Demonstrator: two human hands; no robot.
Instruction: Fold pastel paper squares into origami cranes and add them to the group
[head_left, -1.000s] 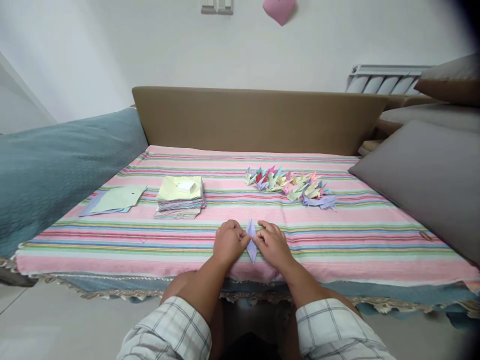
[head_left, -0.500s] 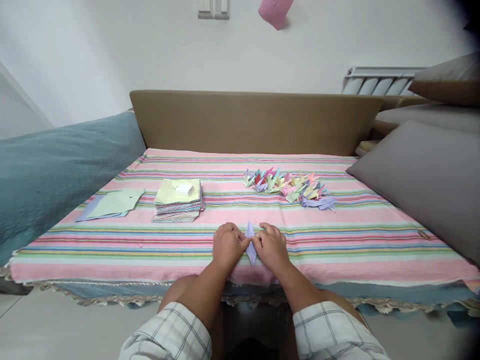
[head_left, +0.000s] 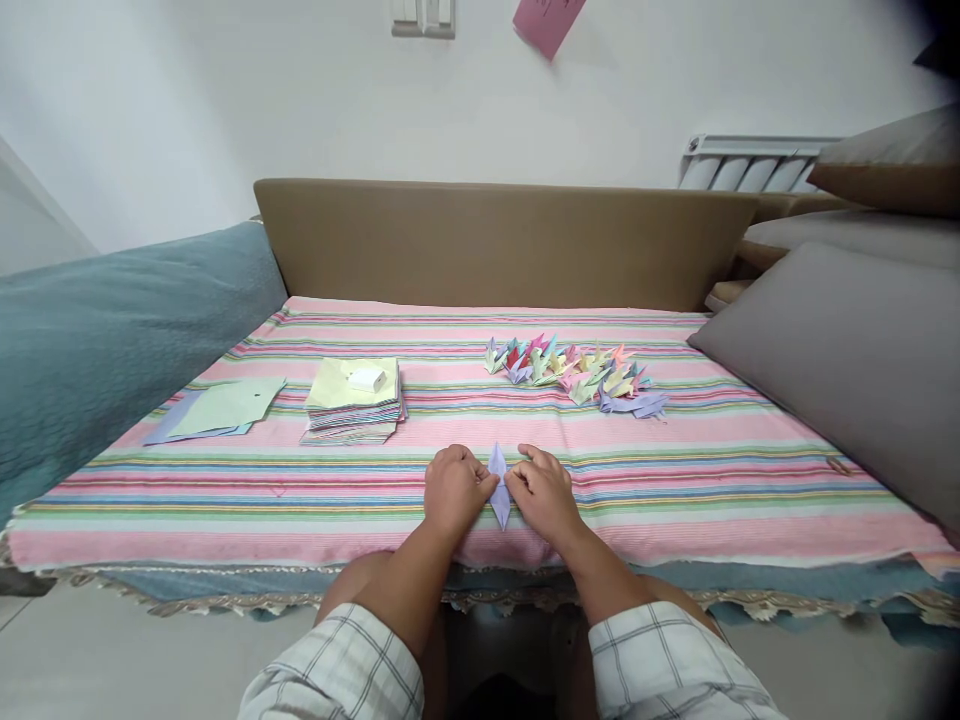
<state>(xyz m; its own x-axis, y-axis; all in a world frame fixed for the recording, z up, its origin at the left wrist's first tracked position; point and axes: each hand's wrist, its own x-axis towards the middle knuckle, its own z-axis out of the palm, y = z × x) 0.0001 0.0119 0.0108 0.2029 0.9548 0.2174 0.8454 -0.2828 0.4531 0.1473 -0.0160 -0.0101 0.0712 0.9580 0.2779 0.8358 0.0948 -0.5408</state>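
Observation:
A small lilac piece of folded paper point(head_left: 501, 512), a long narrow diamond in shape, lies between my hands with its points toward and away from me. My left hand point(head_left: 456, 488) has its thumb and fingers closed on the paper's left edge. On the opposite edge, my right hand point(head_left: 541, 492) pinches with thumb and forefinger, its other fingers curled. The fingertips cover the sides of the diamond's middle. Beyond my right hand sits a cluster of folded paper cranes point(head_left: 577, 372) in many colours.
A stack of coloured paper squares point(head_left: 352, 420) with a small white block point(head_left: 367, 379) on top stands left of my hands. Farther left lie loose sheets point(head_left: 225, 408). A grey cushion point(head_left: 847, 350) leans at the right. Striped cloth point(head_left: 337, 500) covers the seat before the brown backrest point(head_left: 495, 245).
Both hands keep nearly the same place at the paper's sides. My right fingertips have shifted very slightly. The whole view has drifted a little.

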